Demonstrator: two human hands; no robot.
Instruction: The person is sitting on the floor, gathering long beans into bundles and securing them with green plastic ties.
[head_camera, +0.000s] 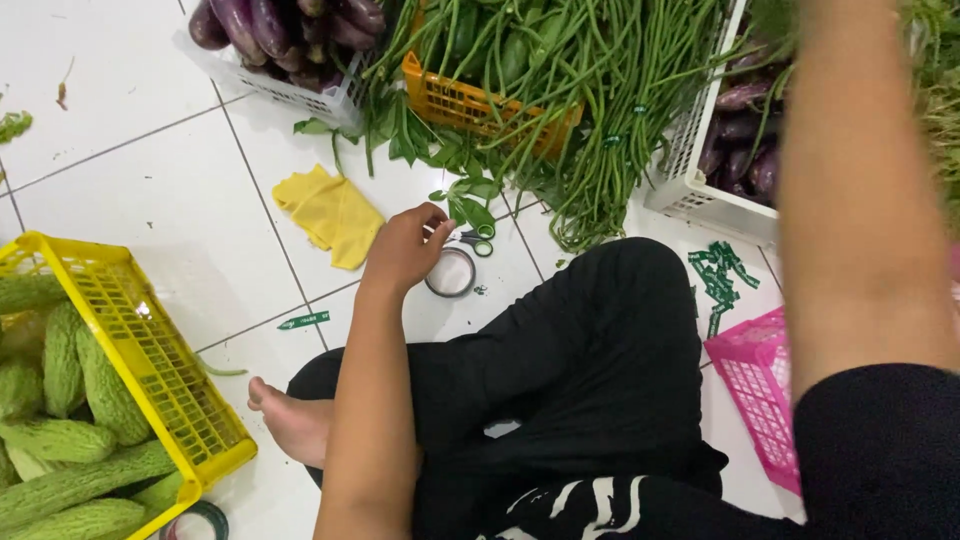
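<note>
my left hand (405, 248) reaches with fingers loosely curled and holding nothing toward the tape roll (451, 272) on the floor beside the scissors (474, 238), while my right hand's grip is out of view.

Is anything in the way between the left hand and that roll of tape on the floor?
Nothing visible. The left hand hovers right beside the tape roll on the white tiles; the green-handled scissors lie just behind, not between.

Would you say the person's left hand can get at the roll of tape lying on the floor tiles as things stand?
Probably yes. The left hand is on the floor right beside the tape roll, its fingers close to the rim. Nothing lies between them; the small scissors sit just behind the roll, off to the side.
</note>
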